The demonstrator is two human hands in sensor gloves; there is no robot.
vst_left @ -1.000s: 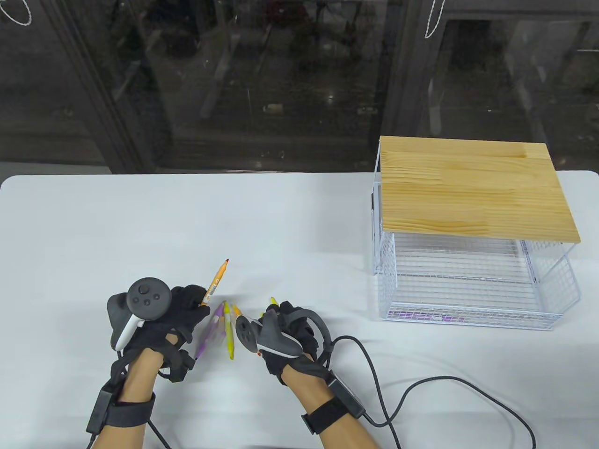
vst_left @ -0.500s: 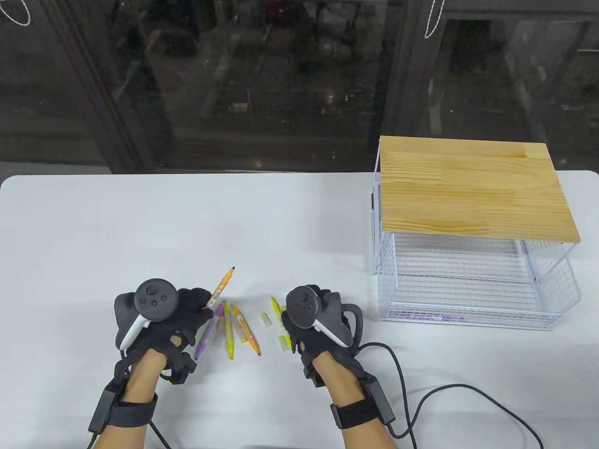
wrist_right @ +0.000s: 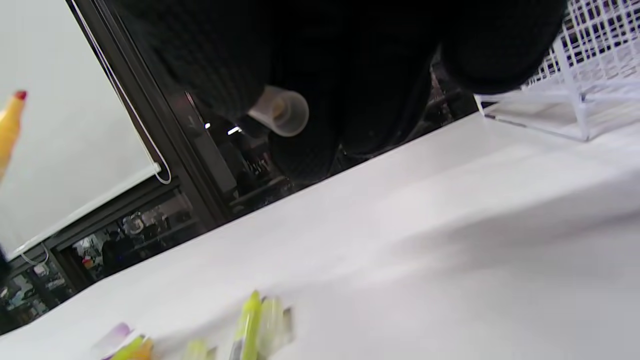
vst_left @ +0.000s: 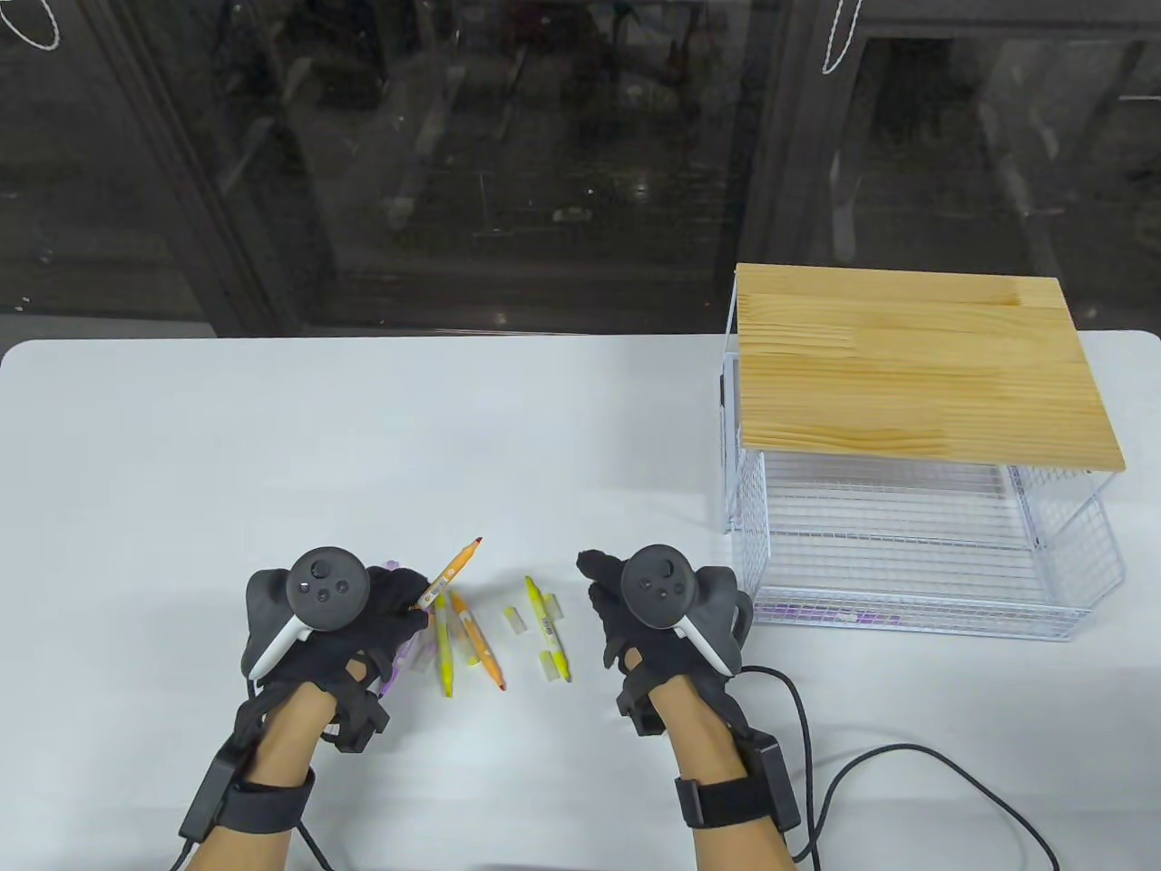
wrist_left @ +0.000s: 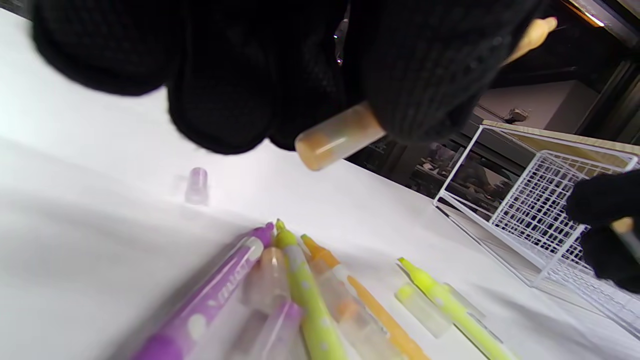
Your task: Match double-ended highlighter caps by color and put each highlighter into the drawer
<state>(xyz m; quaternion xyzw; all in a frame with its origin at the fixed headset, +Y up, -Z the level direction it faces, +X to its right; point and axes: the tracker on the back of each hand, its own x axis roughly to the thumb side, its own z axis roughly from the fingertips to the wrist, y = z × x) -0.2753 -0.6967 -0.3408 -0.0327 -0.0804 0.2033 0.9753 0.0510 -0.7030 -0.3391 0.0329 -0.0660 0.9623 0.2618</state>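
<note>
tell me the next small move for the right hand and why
Probably carry the cap pinched in the right hand over to the bare red tip of the orange highlighter that the left hand grips. That tip is uncapped, its other end already wears a cap, and the hands sit apart.

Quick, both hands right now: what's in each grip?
Left hand: grips an orange highlighter.
Right hand: pinches a clear cap.
</note>
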